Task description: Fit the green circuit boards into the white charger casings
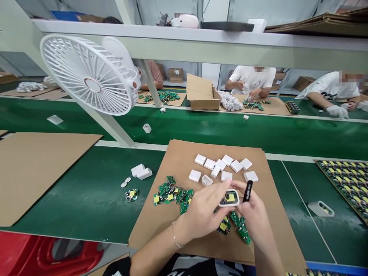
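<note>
My left hand [201,209] is closed around a white plastic charger housing [238,198], its open end turned toward me. Inside the housing sits a circuit board with a yellow component [230,197]. My right hand [254,211] grips black tweezers [247,191]; only their lettered end shows clearly, and the tips are hidden. The right fingers are close to the housing's rim. Beneath my hands lie loose green circuit boards [243,232] on a cardboard sheet [161,230]. Several white housings [236,166] lie on the sheet beyond my hands.
A white fan [93,84] hangs at upper left. Two housings [144,173] and a board [132,195] lie left of the cardboard. On the right are a housing [321,208] and a board panel [345,180]. A green conveyor [184,128] separates me from co-workers [253,82].
</note>
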Tool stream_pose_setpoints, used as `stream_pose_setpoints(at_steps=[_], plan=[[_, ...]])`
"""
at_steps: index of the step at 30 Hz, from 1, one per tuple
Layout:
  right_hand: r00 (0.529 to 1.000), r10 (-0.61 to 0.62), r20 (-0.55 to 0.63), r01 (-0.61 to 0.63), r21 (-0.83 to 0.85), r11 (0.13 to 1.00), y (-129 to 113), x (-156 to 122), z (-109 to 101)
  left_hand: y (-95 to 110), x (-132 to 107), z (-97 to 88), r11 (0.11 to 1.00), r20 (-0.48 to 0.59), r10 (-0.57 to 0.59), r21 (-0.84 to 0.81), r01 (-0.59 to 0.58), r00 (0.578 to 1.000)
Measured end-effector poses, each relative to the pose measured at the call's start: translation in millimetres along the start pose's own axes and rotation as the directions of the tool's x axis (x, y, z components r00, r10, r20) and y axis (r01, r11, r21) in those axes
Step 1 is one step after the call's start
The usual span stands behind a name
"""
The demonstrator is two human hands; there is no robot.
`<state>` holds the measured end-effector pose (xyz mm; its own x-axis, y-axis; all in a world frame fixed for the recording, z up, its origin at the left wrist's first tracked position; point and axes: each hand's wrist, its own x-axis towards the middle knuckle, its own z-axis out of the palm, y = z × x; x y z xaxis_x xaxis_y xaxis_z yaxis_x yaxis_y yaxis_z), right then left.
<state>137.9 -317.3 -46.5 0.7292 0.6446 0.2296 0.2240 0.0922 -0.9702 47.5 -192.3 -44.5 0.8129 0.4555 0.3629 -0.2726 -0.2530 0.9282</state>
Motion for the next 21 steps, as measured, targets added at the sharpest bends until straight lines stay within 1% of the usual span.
stream_pose_setpoints(at_steps=[1,3,5,8,10,13,16,18,20,21], plan=[[0.999,0.003,0.040,-0.002,-0.004,1.000,0,2,-1,-2,-2,-3.3,0.988,0.041,0.084,0.123,-0.089,0.996],[0.996,-0.028,0.083,0.027,0.017,0.999,-1,3,-1,-3,-4,-8.9,0.942,0.122,0.184,0.260,-0.210,0.975],[0.993,-0.106,0.054,0.105,0.025,0.994,0,1,3,-1,-6,-12.4,0.920,0.155,0.208,0.305,-0.247,0.966],[0.981,-0.195,0.004,0.195,0.023,0.980,6,-5,10,-1,-9,-13.2,0.935,0.219,0.142,0.290,-0.203,0.965],[0.980,-0.201,-0.009,0.201,0.005,0.980,11,-8,14,-4,-11,-11.9,0.943,0.255,0.121,0.274,-0.191,0.959],[0.990,-0.139,0.010,0.139,0.009,0.990,16,-9,16,-10,-15,-9.5,0.937,0.232,0.128,0.292,-0.194,0.964],[0.998,-0.062,0.012,0.061,0.106,0.992,17,-11,19,-16,-19,-6.8,0.929,0.223,0.131,0.313,-0.198,0.966],[0.999,-0.035,-0.011,0.036,0.168,0.985,19,-13,23,-18,-20,-5.0,0.935,0.202,0.142,0.295,-0.198,0.969],[0.999,-0.009,-0.032,0.014,0.178,0.984,24,-14,28,-19,-20,-4.4,0.949,0.167,0.123,0.267,-0.165,0.978],[0.999,0.004,-0.043,0.004,0.165,0.986,27,-13,30,-20,-20,-5.1,0.957,0.153,0.093,0.260,-0.131,0.984]])
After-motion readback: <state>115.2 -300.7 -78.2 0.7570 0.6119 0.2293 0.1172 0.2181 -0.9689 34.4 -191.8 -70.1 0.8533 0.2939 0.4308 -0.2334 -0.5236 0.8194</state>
